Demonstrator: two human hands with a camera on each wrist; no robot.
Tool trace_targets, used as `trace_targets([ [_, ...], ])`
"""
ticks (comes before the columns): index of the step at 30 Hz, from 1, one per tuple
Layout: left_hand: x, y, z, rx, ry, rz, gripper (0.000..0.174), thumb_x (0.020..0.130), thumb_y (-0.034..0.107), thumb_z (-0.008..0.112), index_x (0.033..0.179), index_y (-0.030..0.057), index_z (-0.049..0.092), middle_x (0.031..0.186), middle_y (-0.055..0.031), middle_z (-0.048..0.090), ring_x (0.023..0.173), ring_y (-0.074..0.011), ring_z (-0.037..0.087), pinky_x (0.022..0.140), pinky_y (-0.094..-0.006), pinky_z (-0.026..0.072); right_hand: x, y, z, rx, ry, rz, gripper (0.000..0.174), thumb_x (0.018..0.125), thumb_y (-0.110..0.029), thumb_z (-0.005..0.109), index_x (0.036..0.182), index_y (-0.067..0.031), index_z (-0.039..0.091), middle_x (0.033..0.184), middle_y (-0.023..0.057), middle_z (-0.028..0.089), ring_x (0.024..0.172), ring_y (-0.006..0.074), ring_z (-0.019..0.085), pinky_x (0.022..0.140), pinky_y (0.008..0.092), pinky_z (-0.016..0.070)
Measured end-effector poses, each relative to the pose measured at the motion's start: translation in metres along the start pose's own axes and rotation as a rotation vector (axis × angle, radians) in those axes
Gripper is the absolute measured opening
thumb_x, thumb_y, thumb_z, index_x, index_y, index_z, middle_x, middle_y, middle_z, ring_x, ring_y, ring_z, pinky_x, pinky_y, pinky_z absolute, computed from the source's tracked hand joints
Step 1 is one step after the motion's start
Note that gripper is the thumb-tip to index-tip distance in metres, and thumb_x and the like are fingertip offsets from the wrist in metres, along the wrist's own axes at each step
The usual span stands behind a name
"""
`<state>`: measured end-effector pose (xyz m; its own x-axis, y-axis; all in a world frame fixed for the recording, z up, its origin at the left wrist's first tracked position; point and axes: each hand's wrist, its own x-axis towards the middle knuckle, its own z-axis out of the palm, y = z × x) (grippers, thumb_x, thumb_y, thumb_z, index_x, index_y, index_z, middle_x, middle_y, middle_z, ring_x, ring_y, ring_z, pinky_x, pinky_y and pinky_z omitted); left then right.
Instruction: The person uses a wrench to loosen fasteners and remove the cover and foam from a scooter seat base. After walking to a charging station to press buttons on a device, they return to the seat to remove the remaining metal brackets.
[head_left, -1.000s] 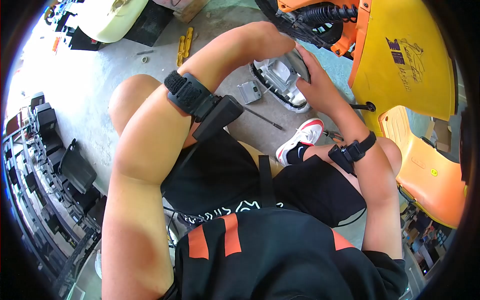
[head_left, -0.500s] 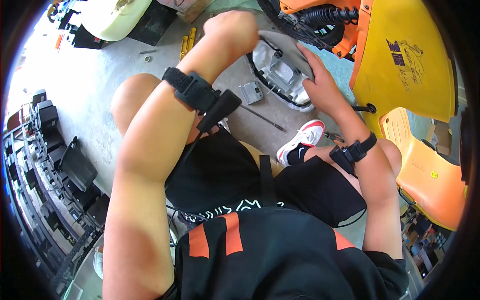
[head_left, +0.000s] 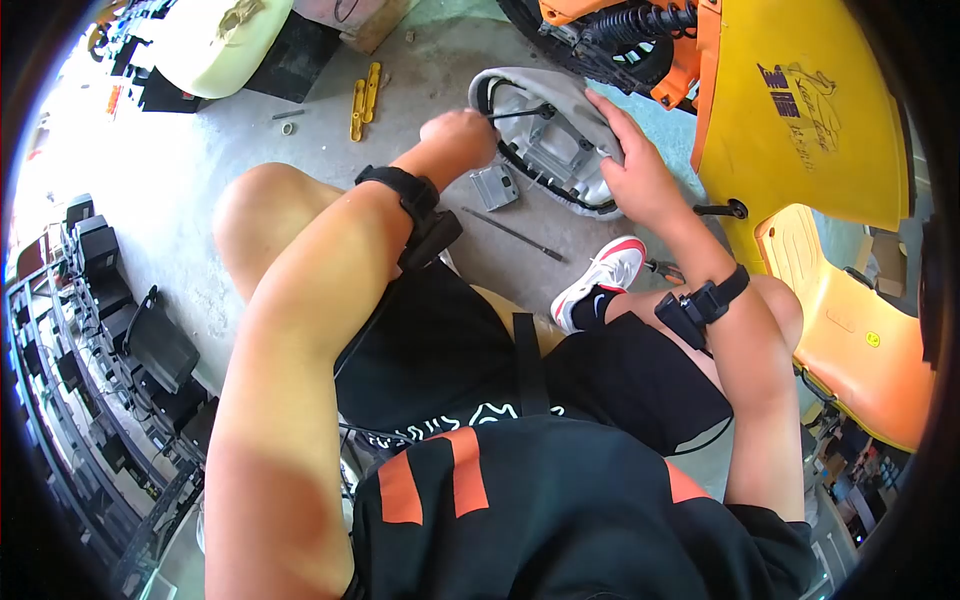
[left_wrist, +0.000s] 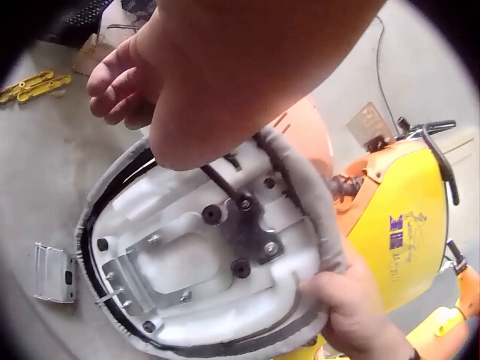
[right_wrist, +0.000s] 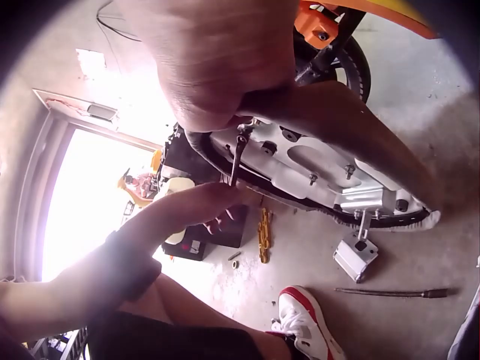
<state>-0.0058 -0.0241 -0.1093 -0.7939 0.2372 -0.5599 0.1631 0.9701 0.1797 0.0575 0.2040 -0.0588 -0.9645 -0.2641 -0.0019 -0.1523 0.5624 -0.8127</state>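
My left hand (head_left: 460,138) grips the handle end of a slim dark wrench (right_wrist: 237,161). The wrench's ring end sits over a bolt (left_wrist: 245,201) on a dark metal plate fixed to the underside of a seat (head_left: 580,95). That seat has grey covering round its edge and a white plastic base facing up toward me, tilted. At its right edge, my right hand (head_left: 645,180) holds on, thumb over the rim on the underside and fingers along the outer cover. In the left wrist view, part of the wrench is hidden behind my left hand.
On the concrete floor lie a silver metal bracket (head_left: 495,187), a long thin rod (head_left: 515,235) and yellow bars (head_left: 365,100). A yellow body panel (head_left: 800,130) and orange frame parts with a wheel stand close on the right, beside an orange chair (head_left: 850,330).
My left hand has swung from the seat's far edge leftward and back toward me, bringing the wrench into sight. My right hand keeps its hold on the seat.
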Motion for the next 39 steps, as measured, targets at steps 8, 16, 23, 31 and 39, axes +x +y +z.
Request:
trace_targets([
  [8,0.019,0.021,0.037,-0.306,-0.481,-0.035,0.045,0.095,0.039,0.041,0.094,0.0001,0.063,0.087,-0.0140,0.065,0.066,-0.0251,0.064,0.059,-0.0384,0.0521,0.000,-0.005,0.001,0.012,0.000,-0.022,0.069,0.071,0.008,0.045,0.139,-0.0060,0.041,0.135,0.0202,0.046,0.128,0.0343,0.043,0.108,0.0357,0.0323],
  [16,-0.018,0.070,0.028,-0.704,-0.759,0.007,0.038,0.090,0.038,0.053,0.087,0.0006,0.058,0.072,-0.0060,0.058,0.057,-0.0173,0.060,0.049,-0.0317,0.0468,-0.003,-0.004,0.005,0.003,0.020,0.034,0.069,0.072,0.004,0.047,0.140,-0.0049,0.038,0.136,0.0215,0.045,0.129,0.0350,0.043,0.108,0.0367,0.0322],
  [23,-0.042,0.083,-0.021,-0.880,-0.611,0.141,0.031,0.085,0.033,0.053,0.086,0.0037,0.065,0.067,-0.0065,0.061,0.058,-0.0172,0.063,0.050,-0.0282,0.0469,0.000,0.005,0.003,0.047,0.051,0.104,0.071,0.073,0.003,0.048,0.142,-0.0046,0.034,0.139,0.0234,0.041,0.131,0.0359,0.039,0.109,0.0368,0.0302],
  [31,-0.058,0.065,-0.073,-0.808,-0.605,0.154,0.032,0.085,0.033,0.051,0.074,0.0035,0.059,0.064,-0.0040,0.057,0.056,-0.0151,0.058,0.049,-0.0289,0.0434,0.002,-0.008,0.009,-0.083,-0.038,-0.043,0.074,0.072,0.012,0.047,0.143,-0.0059,0.032,0.138,0.0204,0.041,0.130,0.0352,0.040,0.108,0.0359,0.0318],
  [39,-0.021,-0.002,-0.090,-0.011,0.362,0.410,0.024,0.088,0.019,0.045,0.080,0.0001,0.058,0.070,-0.0167,0.061,0.071,-0.0334,0.065,0.062,-0.0452,0.0496,0.002,-0.010,0.006,-0.002,-0.024,0.067,0.074,0.071,0.012,0.046,0.142,-0.0083,0.037,0.136,0.0192,0.044,0.127,0.0344,0.044,0.105,0.0352,0.0349],
])
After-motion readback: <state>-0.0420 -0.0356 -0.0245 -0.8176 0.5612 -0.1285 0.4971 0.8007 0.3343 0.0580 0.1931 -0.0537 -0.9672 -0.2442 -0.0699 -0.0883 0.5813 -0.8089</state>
